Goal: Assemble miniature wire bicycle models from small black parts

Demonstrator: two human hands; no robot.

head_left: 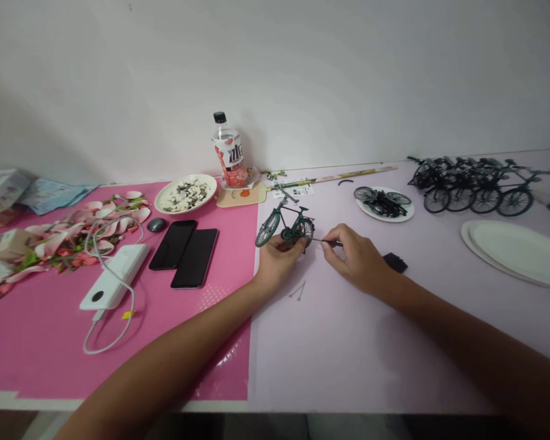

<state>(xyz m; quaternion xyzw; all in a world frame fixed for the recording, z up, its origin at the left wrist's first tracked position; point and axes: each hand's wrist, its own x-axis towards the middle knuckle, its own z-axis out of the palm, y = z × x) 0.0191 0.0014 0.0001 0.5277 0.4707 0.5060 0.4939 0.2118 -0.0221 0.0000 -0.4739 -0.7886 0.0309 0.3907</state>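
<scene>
Lying on the pink-and-lilac table (pixel 321 360) are two pins (pixel 297 291); beyond, the left hand (pixel 278 261) clamps its fingers on one model bicycle (pixel 286 234) over the lilac side; the right hand (pixel 352 256) pinches one tool (pixel 332 242) by the rear wheel. Farther: two stacked plates (pixel 517 249), one plate (pixel 379 217) of black parts (pixel 385 205), one dish (pixel 178 210) of bits (pixel 186 194), a white wall (pixel 311 73).

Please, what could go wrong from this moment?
The thin, dark-handled tool in the right grip could slip toward the left grip, which is close by. The small, dark-green model bicycle, held low, might tilt. Two thin, pin-like pieces, loose on the pale lilac tabletop, could be knocked away.
</scene>
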